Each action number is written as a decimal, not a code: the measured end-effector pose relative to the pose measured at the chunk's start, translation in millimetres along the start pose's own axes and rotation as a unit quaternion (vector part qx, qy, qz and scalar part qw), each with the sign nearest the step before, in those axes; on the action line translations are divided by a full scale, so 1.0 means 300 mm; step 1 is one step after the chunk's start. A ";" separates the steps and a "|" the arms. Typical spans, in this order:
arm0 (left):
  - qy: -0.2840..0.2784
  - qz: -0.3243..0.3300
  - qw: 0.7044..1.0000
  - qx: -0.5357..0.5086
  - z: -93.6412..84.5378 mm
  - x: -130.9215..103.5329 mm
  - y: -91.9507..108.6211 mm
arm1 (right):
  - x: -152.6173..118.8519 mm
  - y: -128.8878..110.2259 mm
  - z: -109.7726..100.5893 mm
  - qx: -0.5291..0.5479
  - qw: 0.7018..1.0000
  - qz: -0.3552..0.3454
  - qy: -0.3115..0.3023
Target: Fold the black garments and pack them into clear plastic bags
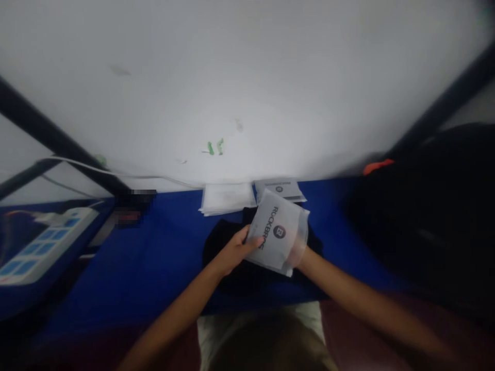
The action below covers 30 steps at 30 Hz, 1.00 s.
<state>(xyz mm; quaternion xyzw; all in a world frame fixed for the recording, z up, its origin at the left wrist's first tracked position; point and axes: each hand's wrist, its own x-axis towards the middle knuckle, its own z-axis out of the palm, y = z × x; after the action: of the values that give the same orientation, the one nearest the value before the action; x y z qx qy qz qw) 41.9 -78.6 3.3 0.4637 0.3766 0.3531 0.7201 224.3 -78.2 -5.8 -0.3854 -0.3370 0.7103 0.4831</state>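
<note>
A frosted plastic bag printed with "ROCKBROS" [273,219] is held tilted above the blue table. My left hand [240,247] pinches its left edge, the thumb lying over the print. My right hand [297,251] reaches inside through the bag's open end on the right; its wrist shows faintly through the plastic, while the fingers are hidden. Whether it holds anything in there I cannot tell. Beneath the bag lies a dark heap of what looks like black cloth [224,239].
Behind, by the white wall, lie a stack of pale plastic bags [228,198] and another ROCKBROS bag pile [288,189]. A power strip [46,247] with blue sockets is at left, its white cable [154,178] along the wall. A big black mass [436,216] fills the right.
</note>
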 end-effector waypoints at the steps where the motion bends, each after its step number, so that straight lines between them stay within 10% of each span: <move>1: -0.001 -0.010 0.999 -0.042 -0.008 0.000 -0.007 | 0.006 0.000 -0.007 0.027 1.000 0.003 0.006; 9: -0.021 -0.080 0.996 -0.042 0.012 -0.019 -0.058 | -0.002 -0.056 0.019 0.184 0.982 -0.019 -0.029; 18: 0.104 -0.030 0.992 -0.066 0.012 0.015 -0.018 | -0.136 -0.106 -0.078 -0.168 0.984 0.037 -0.041; 20: 0.097 -0.037 0.993 -0.063 0.021 0.016 -0.020 | -0.174 -0.120 -0.081 -0.349 0.935 -0.016 -0.057; 24: 0.000 -0.074 0.997 0.012 0.055 0.005 -0.025 | -0.215 -0.110 -0.049 -0.619 0.748 -0.227 -0.081; 27: -0.002 -0.072 0.997 0.019 0.077 -0.004 -0.013 | -0.208 -0.077 -0.036 -0.711 0.606 -0.350 -0.067; 30: 0.003 -0.076 0.997 0.028 0.089 -0.005 0.002 | -0.191 -0.058 -0.040 -0.733 0.539 -0.411 -0.062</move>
<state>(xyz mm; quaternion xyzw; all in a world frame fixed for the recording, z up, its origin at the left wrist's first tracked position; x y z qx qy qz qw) 64.4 -90.5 11.8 0.4523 0.4228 0.2883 0.7305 255.9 -125.7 16.0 -0.3790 -0.8904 -0.0386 0.2491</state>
